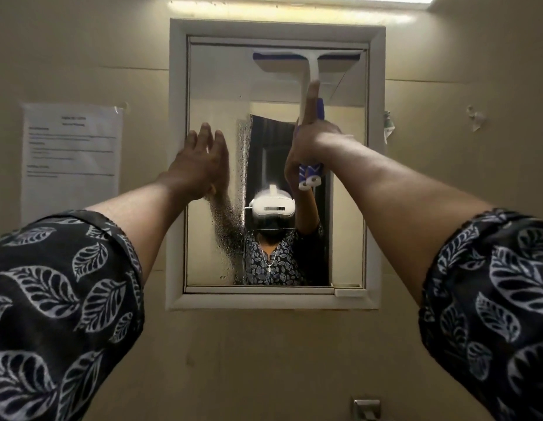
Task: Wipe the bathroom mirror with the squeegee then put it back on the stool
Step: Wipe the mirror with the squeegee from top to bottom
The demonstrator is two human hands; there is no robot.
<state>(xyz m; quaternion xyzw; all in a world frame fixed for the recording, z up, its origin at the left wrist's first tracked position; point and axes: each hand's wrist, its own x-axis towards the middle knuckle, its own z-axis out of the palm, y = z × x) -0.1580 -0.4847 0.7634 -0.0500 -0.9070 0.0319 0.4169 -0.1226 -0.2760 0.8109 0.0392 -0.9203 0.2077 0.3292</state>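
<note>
The right hand grips the white-and-blue plastic squeegee, its straight blade flat against the mirror's top right corner. The left hand, fingers spread and empty, rests flat by the droplet-beaded left edge.

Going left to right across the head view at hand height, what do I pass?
Paper notice on the wall → left hand, open against the mirror's left edge → right hand gripping the squeegee handle → torn scrap on the wall.
</note>
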